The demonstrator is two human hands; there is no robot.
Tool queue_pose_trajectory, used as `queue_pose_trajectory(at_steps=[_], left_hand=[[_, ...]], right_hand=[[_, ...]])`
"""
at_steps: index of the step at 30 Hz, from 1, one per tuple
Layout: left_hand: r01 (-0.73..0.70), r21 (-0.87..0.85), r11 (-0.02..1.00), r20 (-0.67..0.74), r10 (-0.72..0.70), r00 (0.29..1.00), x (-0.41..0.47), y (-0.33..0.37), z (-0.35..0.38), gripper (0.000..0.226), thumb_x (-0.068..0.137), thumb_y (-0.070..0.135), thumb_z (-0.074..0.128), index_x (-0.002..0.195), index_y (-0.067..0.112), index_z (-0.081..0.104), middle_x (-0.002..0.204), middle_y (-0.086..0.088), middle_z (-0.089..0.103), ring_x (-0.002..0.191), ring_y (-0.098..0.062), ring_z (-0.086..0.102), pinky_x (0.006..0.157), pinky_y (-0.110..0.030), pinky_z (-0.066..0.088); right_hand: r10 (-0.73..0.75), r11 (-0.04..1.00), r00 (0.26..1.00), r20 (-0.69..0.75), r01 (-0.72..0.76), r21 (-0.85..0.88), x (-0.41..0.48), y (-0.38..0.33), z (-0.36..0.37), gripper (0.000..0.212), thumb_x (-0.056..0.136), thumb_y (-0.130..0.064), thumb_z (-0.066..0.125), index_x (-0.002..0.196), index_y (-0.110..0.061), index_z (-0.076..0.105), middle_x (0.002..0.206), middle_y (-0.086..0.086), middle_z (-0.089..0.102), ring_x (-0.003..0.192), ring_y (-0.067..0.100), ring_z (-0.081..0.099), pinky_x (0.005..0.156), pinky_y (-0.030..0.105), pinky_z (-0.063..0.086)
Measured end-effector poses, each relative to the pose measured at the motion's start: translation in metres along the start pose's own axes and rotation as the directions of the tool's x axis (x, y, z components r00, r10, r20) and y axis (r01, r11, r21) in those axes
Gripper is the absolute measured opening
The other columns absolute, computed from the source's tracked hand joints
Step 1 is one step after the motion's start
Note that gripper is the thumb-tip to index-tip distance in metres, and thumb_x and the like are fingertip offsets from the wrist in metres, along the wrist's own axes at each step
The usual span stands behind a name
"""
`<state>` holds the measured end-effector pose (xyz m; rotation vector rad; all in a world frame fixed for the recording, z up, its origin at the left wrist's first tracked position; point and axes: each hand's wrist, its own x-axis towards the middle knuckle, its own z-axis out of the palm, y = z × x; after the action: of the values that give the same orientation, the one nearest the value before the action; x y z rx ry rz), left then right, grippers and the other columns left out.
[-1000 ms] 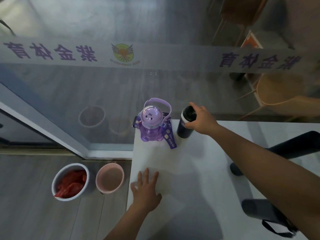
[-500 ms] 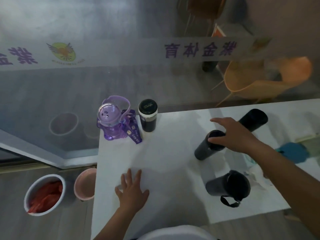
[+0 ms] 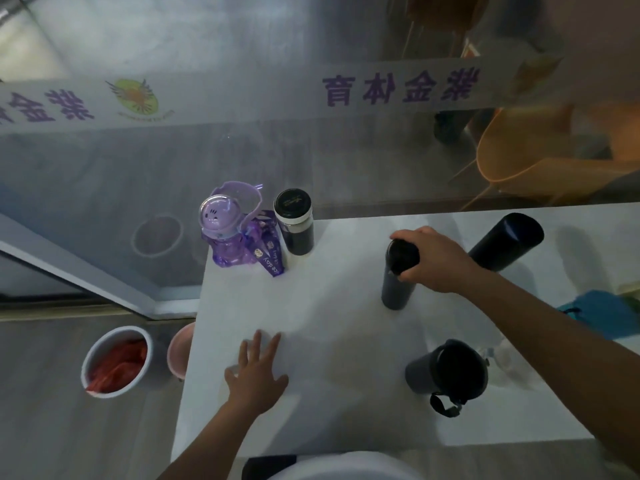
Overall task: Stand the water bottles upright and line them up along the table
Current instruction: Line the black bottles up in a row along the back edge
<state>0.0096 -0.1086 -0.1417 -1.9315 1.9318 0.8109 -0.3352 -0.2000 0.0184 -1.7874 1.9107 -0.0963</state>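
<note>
On the white table (image 3: 311, 393), a purple bottle (image 3: 228, 233) with a strap and a black bottle with a white band (image 3: 294, 221) stand upright side by side at the far left corner. My right hand (image 3: 433, 259) grips the top of a slim black bottle (image 3: 396, 282), which stands nearly upright in mid-table. A large dark bottle (image 3: 505, 242) lies on its side at the far right. A dark grey bottle with a loop strap (image 3: 446, 370) lies on its side near the front right. My left hand (image 3: 258, 374) rests flat on the table, fingers spread.
A glass wall with a printed banner runs right behind the table's far edge. On the floor to the left stand a white bucket (image 3: 116, 362) with red cloth and a pink bucket (image 3: 178, 351). A teal object (image 3: 602, 313) lies at the table's right edge.
My right hand let go of the white-banded bottle, moved right, took the slim black bottle that lay on its side and tipped it up to nearly upright. The left hand stayed flat.
</note>
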Motion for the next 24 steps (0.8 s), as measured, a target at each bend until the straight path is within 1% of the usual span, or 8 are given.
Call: queue_pose_trajectory(at_steps=[3,5,7,9,11,13,19,24], left_hand=[[-0.001,-0.005,1.0,0.009,0.001,1.0,-0.005,0.0,0.001,0.083,0.091,0.053,0.052,0.151,0.047,-0.004,0.163,0.005,-0.015,0.15,-0.027,-0.01,0.115,-0.061,0.02],[-0.002,-0.002,1.0,0.018,0.002,1.0,-0.008,-0.001,0.002,0.084,0.091,0.052,0.053,0.151,0.047,-0.005,0.163,0.005,-0.016,0.15,-0.027,-0.011,0.115,-0.061,0.02],[-0.001,0.003,1.0,0.03,0.001,1.0,-0.01,-0.002,0.003,0.085,0.091,0.052,0.053,0.151,0.048,-0.007,0.162,0.006,-0.018,0.15,-0.027,-0.012,0.115,-0.061,0.02],[0.001,0.001,1.0,0.034,-0.001,0.999,-0.011,-0.004,0.003,0.085,0.091,0.05,0.054,0.15,0.05,-0.007,0.162,0.007,-0.018,0.15,-0.026,-0.012,0.114,-0.061,0.02],[-0.002,0.001,1.0,0.031,0.002,1.0,-0.011,-0.005,0.003,0.085,0.09,0.05,0.055,0.15,0.05,-0.007,0.162,0.007,-0.018,0.15,-0.026,-0.011,0.114,-0.061,0.02],[-0.004,0.002,1.0,0.028,0.004,1.0,-0.011,-0.006,0.003,0.085,0.091,0.05,0.055,0.15,0.05,-0.006,0.163,0.007,-0.017,0.15,-0.026,-0.011,0.115,-0.061,0.019],[0.007,-0.013,1.0,0.031,-0.007,1.0,-0.011,-0.004,0.004,0.084,0.091,0.045,0.055,0.15,0.05,-0.005,0.162,0.008,-0.018,0.15,-0.026,-0.012,0.113,-0.062,0.017],[0.012,-0.013,1.0,0.027,-0.012,1.0,-0.011,-0.002,0.004,0.084,0.092,0.048,0.053,0.15,0.049,-0.007,0.162,0.006,-0.018,0.15,-0.027,-0.014,0.115,-0.063,0.014]], right_hand=[[-0.044,0.998,0.997,-0.057,0.046,0.04,0.027,-0.016,-0.008,0.07,0.068,-0.027,0.076,0.131,-0.035,0.045,0.126,0.004,0.047,0.105,0.025,0.052,0.085,0.039,0.052],[-0.059,0.997,0.993,-0.105,0.063,0.034,0.048,-0.029,-0.011,0.066,0.068,-0.029,0.073,0.127,-0.037,0.046,0.12,0.005,0.048,0.099,0.026,0.052,0.078,0.04,0.053],[-0.06,0.998,0.988,-0.145,0.064,0.022,0.068,-0.043,-0.012,0.067,0.071,-0.027,0.071,0.131,-0.035,0.043,0.122,0.007,0.047,0.099,0.029,0.052,0.076,0.04,0.053],[-0.044,0.998,0.983,-0.176,0.051,0.04,0.084,-0.055,-0.011,0.07,0.074,-0.025,0.071,0.137,-0.03,0.041,0.128,0.009,0.045,0.105,0.032,0.052,0.082,0.043,0.053],[-0.027,0.998,0.98,-0.198,0.038,0.053,0.097,-0.061,-0.008,0.073,0.077,-0.025,0.072,0.141,-0.026,0.039,0.132,0.011,0.044,0.111,0.034,0.052,0.089,0.042,0.05],[-0.012,0.998,0.979,-0.203,0.024,0.06,0.106,-0.064,-0.005,0.073,0.078,-0.026,0.072,0.143,-0.023,0.038,0.132,0.014,0.045,0.113,0.035,0.05,0.09,0.041,0.047],[0.018,0.996,0.984,-0.176,-0.002,0.088,0.113,-0.065,0.004,0.076,0.076,-0.029,0.073,0.143,-0.025,0.037,0.131,0.013,0.045,0.114,0.035,0.049,0.091,0.045,0.051],[0.015,0.996,0.985,-0.169,0.0,0.084,0.114,-0.062,0.004,0.075,0.076,-0.028,0.073,0.143,-0.025,0.038,0.13,0.013,0.044,0.115,0.035,0.047,0.091,0.044,0.049]])
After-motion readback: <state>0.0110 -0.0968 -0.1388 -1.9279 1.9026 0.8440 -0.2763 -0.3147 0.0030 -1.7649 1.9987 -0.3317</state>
